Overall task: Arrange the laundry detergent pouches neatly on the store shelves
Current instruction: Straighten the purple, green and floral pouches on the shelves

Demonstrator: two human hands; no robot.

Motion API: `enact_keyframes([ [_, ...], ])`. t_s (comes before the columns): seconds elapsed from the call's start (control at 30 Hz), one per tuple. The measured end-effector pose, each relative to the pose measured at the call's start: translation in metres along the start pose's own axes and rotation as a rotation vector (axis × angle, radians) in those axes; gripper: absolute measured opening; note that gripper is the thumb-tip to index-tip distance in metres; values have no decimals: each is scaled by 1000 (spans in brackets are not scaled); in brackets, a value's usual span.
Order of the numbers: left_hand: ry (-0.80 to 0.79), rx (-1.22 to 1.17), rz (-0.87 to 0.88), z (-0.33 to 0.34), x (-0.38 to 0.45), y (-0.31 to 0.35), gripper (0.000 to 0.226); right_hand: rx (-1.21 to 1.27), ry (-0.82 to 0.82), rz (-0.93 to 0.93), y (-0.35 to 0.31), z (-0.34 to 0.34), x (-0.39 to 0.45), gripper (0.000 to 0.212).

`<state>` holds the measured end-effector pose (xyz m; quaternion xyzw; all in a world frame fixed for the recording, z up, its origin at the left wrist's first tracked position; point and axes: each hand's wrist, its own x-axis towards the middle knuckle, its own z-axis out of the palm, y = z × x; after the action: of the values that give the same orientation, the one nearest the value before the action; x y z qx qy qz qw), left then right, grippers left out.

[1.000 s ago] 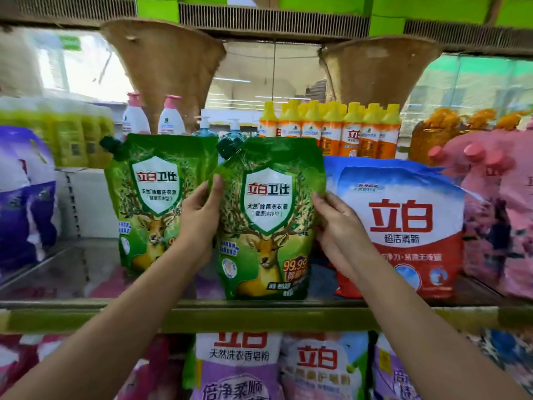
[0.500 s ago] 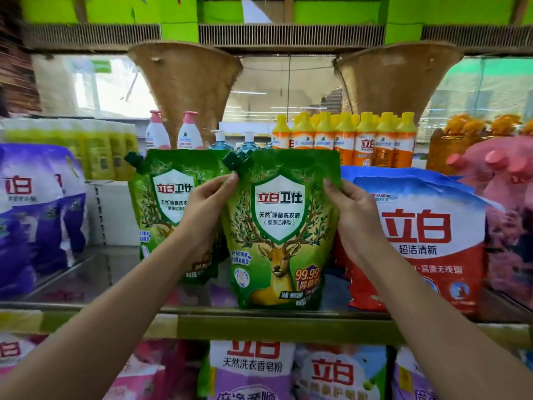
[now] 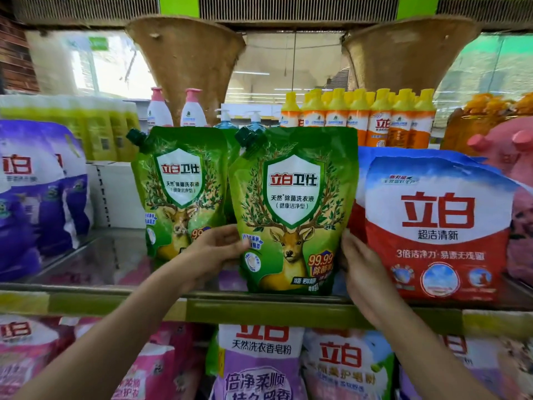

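On the glass shelf (image 3: 95, 255), a green detergent pouch (image 3: 294, 209) with a deer and shield print stands upright at the front edge. The left hand (image 3: 215, 249) grasps its left side; the right hand (image 3: 363, 269) holds its right side. A second green pouch (image 3: 180, 192) stands just behind-left; a red-and-white bag (image 3: 438, 226) stands beside it, right.

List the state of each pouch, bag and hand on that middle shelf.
front green pouch: upright at the shelf edge, held at both lower sides
second green pouch: upright, further back, cap on
red and white bag: upright, right of the held pouch
left hand: grips the front pouch's left edge
right hand: holds its right edge
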<state>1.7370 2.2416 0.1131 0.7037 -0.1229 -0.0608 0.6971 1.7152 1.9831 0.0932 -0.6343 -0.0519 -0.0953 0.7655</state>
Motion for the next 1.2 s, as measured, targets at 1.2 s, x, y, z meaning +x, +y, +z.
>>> enact_keyframes([
  [1.2,606,445,86,-137,-46,-18,28,-716,-82,-636,13,161,-76,30],
])
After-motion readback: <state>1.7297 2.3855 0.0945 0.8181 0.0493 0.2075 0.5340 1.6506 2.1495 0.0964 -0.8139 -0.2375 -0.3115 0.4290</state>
